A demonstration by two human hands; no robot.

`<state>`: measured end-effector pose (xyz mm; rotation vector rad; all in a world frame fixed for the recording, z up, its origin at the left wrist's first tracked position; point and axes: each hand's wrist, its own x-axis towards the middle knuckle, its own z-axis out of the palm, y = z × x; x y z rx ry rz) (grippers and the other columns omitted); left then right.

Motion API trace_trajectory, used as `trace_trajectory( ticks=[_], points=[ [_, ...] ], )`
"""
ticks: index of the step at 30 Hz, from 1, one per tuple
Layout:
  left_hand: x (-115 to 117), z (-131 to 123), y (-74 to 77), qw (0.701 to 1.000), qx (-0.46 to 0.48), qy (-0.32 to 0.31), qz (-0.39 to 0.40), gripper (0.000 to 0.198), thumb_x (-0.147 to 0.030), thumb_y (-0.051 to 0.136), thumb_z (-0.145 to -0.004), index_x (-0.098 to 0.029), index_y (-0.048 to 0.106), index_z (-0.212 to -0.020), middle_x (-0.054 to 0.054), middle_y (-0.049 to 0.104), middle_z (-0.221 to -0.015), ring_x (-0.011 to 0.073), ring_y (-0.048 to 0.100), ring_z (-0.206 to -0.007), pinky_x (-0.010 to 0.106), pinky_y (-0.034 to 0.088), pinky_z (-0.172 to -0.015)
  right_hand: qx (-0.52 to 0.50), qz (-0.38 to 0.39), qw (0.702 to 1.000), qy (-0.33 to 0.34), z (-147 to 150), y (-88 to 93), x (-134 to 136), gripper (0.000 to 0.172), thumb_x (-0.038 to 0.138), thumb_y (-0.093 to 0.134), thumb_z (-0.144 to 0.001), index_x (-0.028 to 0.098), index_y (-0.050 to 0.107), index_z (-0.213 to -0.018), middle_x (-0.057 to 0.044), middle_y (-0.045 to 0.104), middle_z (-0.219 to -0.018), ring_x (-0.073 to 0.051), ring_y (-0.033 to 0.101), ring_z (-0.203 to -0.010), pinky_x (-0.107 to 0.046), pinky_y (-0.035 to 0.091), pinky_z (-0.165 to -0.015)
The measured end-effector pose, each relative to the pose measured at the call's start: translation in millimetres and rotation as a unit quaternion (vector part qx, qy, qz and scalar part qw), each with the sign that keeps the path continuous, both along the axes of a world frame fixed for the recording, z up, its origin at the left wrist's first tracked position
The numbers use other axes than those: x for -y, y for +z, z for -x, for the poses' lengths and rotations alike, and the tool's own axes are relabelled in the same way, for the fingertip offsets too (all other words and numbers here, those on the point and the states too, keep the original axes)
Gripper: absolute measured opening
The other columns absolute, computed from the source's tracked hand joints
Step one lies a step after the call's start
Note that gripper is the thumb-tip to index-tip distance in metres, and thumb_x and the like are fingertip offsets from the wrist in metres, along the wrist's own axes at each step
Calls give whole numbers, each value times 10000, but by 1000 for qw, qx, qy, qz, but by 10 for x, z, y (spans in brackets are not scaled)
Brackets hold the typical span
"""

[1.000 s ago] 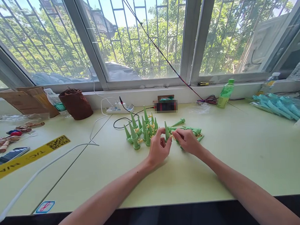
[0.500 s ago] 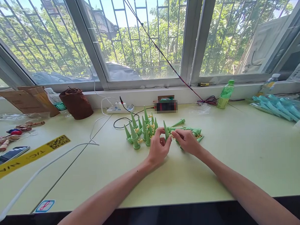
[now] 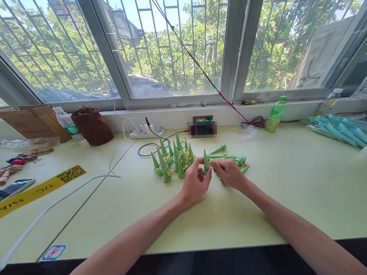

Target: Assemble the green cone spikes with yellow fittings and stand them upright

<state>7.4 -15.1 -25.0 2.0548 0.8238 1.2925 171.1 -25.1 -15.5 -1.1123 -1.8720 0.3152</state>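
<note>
My left hand [image 3: 196,180] is closed around a green plant-watering spike [image 3: 206,160], held with its tip up. Close against the side of that spike, my right hand [image 3: 229,172] pinches what looks like a small yellow valve, mostly covered by the fingers. Left of my hands stands a cluster of several upright green spikes [image 3: 163,166] with small yellow valves on their sides. More green spikes [image 3: 237,159] lie in a heap behind and beside my right hand, partly hidden by it. One loose spike [image 3: 218,149] lies just beyond the heap.
A power strip [image 3: 145,132], a black cable and a blurred-out device [image 3: 202,129] sit at the back. A brown pouch [image 3: 92,126] stands back left; a green bottle [image 3: 274,115] and blue plastic packets [image 3: 341,130] are at right. A white cable [image 3: 68,191] crosses the table's left side.
The held spike has shifted slightly right and tilted closer to upright, my left hand moving with it. My right hand stays nearly in place, still pinching.
</note>
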Motion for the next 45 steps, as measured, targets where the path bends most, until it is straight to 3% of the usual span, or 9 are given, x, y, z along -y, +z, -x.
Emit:
trace_trajectory(
  ticks=[6, 16, 24, 28, 36, 41, 45],
  points=[
    [8, -13, -30, 1000, -6, -3, -19, 198, -280, 563, -862, -225, 472, -1029, -87, 408, -572, 61, 397, -417, 181, 329, -425, -1, 3, 1000, -16, 3, 10, 9, 562, 487, 334, -993, 192, 383, -517, 11, 440, -483, -108, 377, -454, -276, 275, -493],
    [10, -34, 17, 1000, 15, -3, 8, 219, -274, 558, -872, -219, 458, -1059, -28, 549, -815, 39, 444, -458, 175, 377, -436, -2, -8, 1000, -11, -1, 21, 13, 489, 444, 355, -995, 190, 471, -593, 30, 391, -505, -107, 336, -471, -258, 271, -500],
    [-11, -31, -10, 1000, -4, 2, -21, 210, -236, 567, -858, -215, 466, -1040, -36, 551, -785, 37, 432, -472, 166, 385, -457, 6, -10, 1000, -17, 5, 36, 19, 476, 413, 372, -990, 190, 450, -576, 30, 386, -488, -107, 334, -462, -261, 269, -498],
    [-18, -24, -5, 999, -12, 1, -37, 238, -223, 572, -847, -211, 476, -1064, -8, 573, -881, 29, 467, -497, 151, 396, -446, 2, -14, 1000, -24, 6, 37, 22, 481, 394, 384, -986, 185, 436, -556, 29, 391, -479, -98, 328, -451, -263, 260, -488],
    [3, -7, 29, 996, -19, -28, -85, 299, -195, 555, -850, -217, 505, -1144, 66, 512, -1088, 78, 593, -735, 118, 446, -449, -38, -7, 997, -68, 9, 55, 30, 520, 408, 388, -981, 175, 445, -519, 20, 434, -461, -94, 368, -438, -253, 307, -499],
    [2, -26, 42, 1000, 16, -14, -6, 237, -294, 500, -920, -215, 466, -1142, 79, 520, -1113, 74, 587, -695, 136, 440, -452, -54, -15, 994, -92, 15, 65, 32, 516, 428, 395, -980, 171, 497, -544, 20, 452, -459, -96, 370, -432, -250, 314, -497],
    [-17, -33, 50, 995, 63, 20, 71, 244, -409, 435, -955, -194, 465, -1067, 24, 543, -888, 45, 461, -520, 146, 344, -406, -56, -19, 994, -95, 0, 68, 34, 511, 446, 396, -979, 168, 534, -573, 21, 461, -469, -99, 392, -442, -244, 314, -496]
  ],
)
